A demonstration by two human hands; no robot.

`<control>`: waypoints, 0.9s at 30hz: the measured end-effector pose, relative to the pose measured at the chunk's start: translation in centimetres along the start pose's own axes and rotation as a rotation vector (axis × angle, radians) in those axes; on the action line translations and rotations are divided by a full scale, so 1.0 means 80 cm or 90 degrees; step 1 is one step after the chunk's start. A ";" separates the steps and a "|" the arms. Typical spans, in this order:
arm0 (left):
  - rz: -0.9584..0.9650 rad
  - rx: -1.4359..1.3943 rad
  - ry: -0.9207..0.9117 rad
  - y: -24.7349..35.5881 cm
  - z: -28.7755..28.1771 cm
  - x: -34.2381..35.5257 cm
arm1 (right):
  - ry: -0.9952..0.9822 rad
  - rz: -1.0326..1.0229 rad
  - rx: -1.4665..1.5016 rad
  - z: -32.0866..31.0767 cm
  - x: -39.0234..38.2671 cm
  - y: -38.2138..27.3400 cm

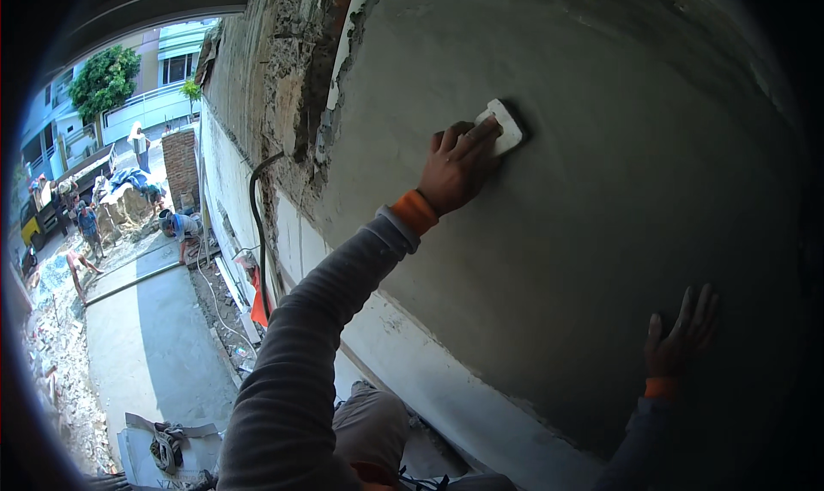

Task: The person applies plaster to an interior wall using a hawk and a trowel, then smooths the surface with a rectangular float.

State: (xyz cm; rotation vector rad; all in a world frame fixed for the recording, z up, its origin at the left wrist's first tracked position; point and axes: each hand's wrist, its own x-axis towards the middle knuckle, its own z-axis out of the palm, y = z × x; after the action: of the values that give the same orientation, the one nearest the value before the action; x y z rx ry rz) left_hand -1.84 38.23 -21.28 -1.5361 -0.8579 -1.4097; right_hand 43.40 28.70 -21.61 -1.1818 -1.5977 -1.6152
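My left hand is closed round a white foam-like block, its face against the grey plastered wall. The left forearm, in a grey sleeve with an orange cuff, reaches up across the middle of the view. Lower down at the right, in shadow, my right hand has its fingers spread and stretched out at the wall. Nothing shows in it, and the dimness hides whether the whole palm touches. Damp-looking, smoothed plaster covers most of the wall, with a ragged edge at its left.
A black hose hangs from broken masonry left of the plaster. Below lies a wet concrete slab with a long straight bar across it. Other people work near a bent-over person by a brick pillar.
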 end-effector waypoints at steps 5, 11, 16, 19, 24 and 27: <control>-0.154 0.133 0.124 -0.113 0.003 0.092 | 0.028 -0.024 0.038 0.012 0.008 -0.021; -0.057 -0.001 0.052 0.015 0.017 0.046 | 0.001 0.002 0.001 0.000 -0.001 0.002; -0.202 0.143 0.140 -0.113 -0.006 0.077 | 0.017 -0.017 0.043 0.008 0.010 -0.026; -0.183 0.045 0.166 -0.035 0.020 0.142 | 0.023 -0.013 0.034 0.014 0.005 -0.017; -0.004 -0.014 0.056 0.049 0.025 0.033 | 0.025 -0.016 0.002 0.003 -0.001 -0.001; -0.144 0.137 0.035 -0.069 -0.004 0.007 | 0.011 -0.014 0.007 0.006 0.002 -0.008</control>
State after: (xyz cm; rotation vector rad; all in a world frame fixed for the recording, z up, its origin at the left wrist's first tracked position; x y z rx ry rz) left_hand -6.91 40.11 -19.97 -1.2633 -1.1389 -1.4578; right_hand 42.90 29.25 -21.83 -1.1445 -1.6126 -1.6241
